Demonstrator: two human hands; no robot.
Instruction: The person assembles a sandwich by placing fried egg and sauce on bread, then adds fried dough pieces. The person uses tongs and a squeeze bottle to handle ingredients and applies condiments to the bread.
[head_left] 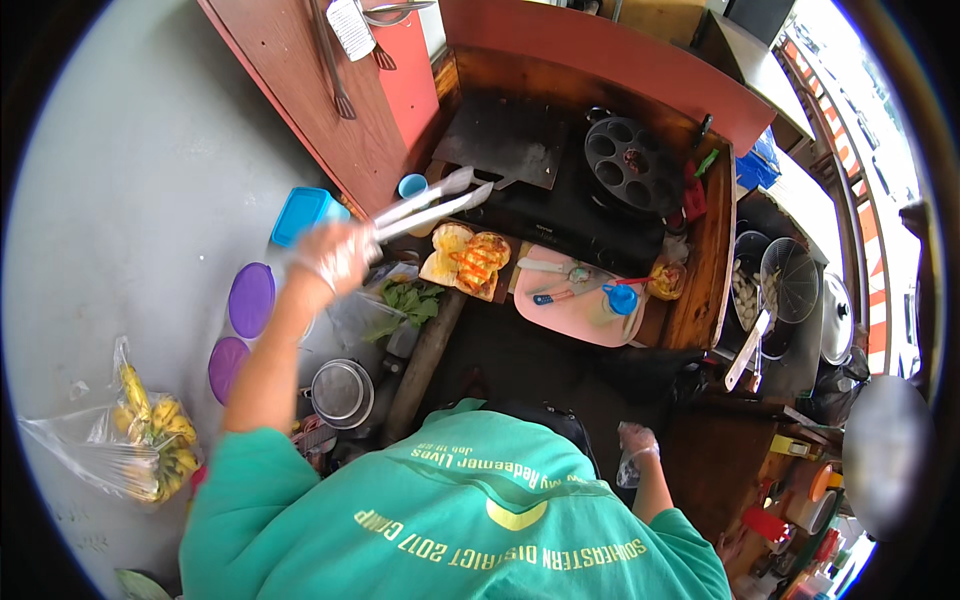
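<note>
My left hand (335, 255), in a clear plastic glove and smeared by motion, is closed on the handle end of metal tongs (430, 205). Their tips reach over the front of the black stove (600, 235), spread apart with nothing between them. Just below the tongs lies an opened bread bun (444, 262) with a filling streaked in orange-red sauce (484, 262). My right hand (637, 440), also in a clear glove, hangs low beside my green shirt. Loose plastic hides its fingers, so their pose is unclear.
A pink cutting board (570, 310) holds a knife and a blue-capped bottle (620, 298). Behind are a flat griddle (500, 140) and a round-welled pan (632, 160). Leafy greens (412, 308) lie near my left arm. At right stands a pot (750, 290) with a strainer (790, 280).
</note>
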